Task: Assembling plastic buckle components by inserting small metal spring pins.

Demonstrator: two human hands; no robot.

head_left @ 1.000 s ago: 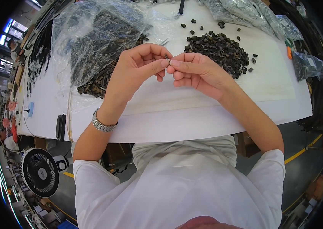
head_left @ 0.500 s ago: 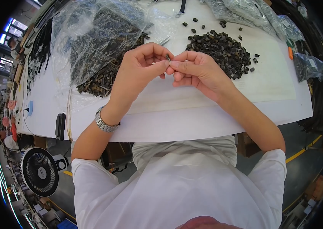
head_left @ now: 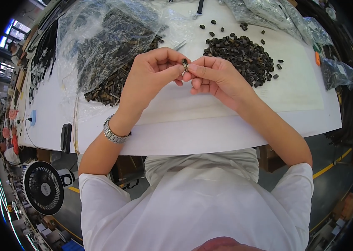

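A small dark loop-like piece is pinched between my two hands above the white table. The thumb and index finger of my left hand close on its left side. From the right, the thumb and index finger of my right hand press on it, and the other fingers curl below. Beyond my right hand lies a heap of similar small black loops. A flatter pile of brown-black pieces sits by my left hand, partly under a clear plastic bag.
Pointed metal tips show behind my left fingers. Plastic bags lie at the far right, near an orange-handled item. Dark strips lie far left. A black oblong object sits at the near left edge, above a fan.
The small loop has turned between my fingertips and shows more of its side. My fingers have shifted slightly; the piles stay as they were.
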